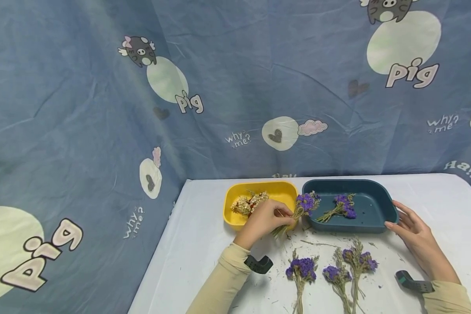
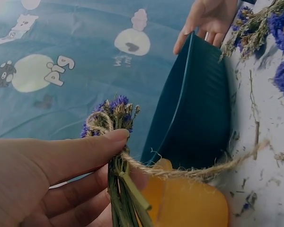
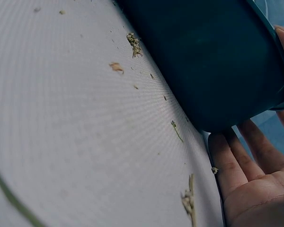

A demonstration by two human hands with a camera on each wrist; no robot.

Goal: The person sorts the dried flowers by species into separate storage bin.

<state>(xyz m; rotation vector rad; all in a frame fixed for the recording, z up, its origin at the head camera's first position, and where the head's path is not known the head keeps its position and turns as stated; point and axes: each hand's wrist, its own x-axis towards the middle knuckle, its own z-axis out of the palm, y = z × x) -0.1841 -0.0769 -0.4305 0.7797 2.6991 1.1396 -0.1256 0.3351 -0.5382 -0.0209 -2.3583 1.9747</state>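
Note:
My left hand (image 1: 264,218) pinches a small bunch of purple dried flowers (image 1: 306,203) by its stems, between thumb and fingers. In the left wrist view, twine (image 2: 180,171) is looped round the stems and a loose end trails right. The bunch hangs between a yellow box (image 1: 235,186) and a dark teal box (image 1: 370,224). At the teal box's right end, my right hand (image 1: 418,233) holds the rim with the thumb, its other fingers against the outer wall. Another purple bunch (image 1: 341,207) lies inside the teal box. Cream-coloured dried flowers (image 1: 243,205) lie in the yellow one.
Several more purple bunches lie on the white table (image 1: 204,253) in front of the boxes, among them one tied bunch (image 1: 304,270) and another (image 1: 339,277). Bits of stem and petals are scattered about. A blue printed curtain (image 1: 220,87) hangs behind and to the left.

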